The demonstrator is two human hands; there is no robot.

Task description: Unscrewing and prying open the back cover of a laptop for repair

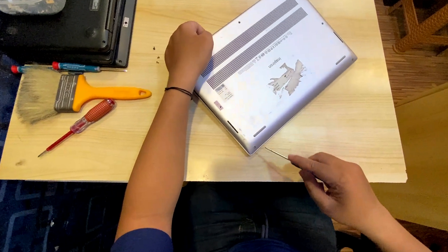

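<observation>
Silver laptop [276, 71] lying bottom-up at centre of pale wood-grain tabletop [344, 125], turned at an angle, near corner pointing toward the body. Matte metal base panel, smooth, with two long bands of fine vent slots along the far-left part, slim rubber feet near the edges, ragged patch of torn sticker residue mid-panel.

Left hand [188, 50] curled into a loose fist, resting on the laptop's left corner, pinning it; thin black band at the wrist. Right hand [339, 186] near right, fingers pinched together on a thin metal tool [277, 152], a slender shiny shaft, tip just beside the laptop's near corner; contact with the seam cannot be told.

Left of the laptop, well apart: wide paintbrush [76, 93] with orange plastic handle, metal ferrule, splayed pale bristles. Near it, red screwdriver [79, 126] with translucent handle and thin shaft. Beyond the brush, slim blue screwdriver [59, 68] with red cap.

Far left: black laptop [74, 25], matte, closed, overhanging the tabletop's edge. Blue patterned carpet [3, 218] beneath.
</observation>
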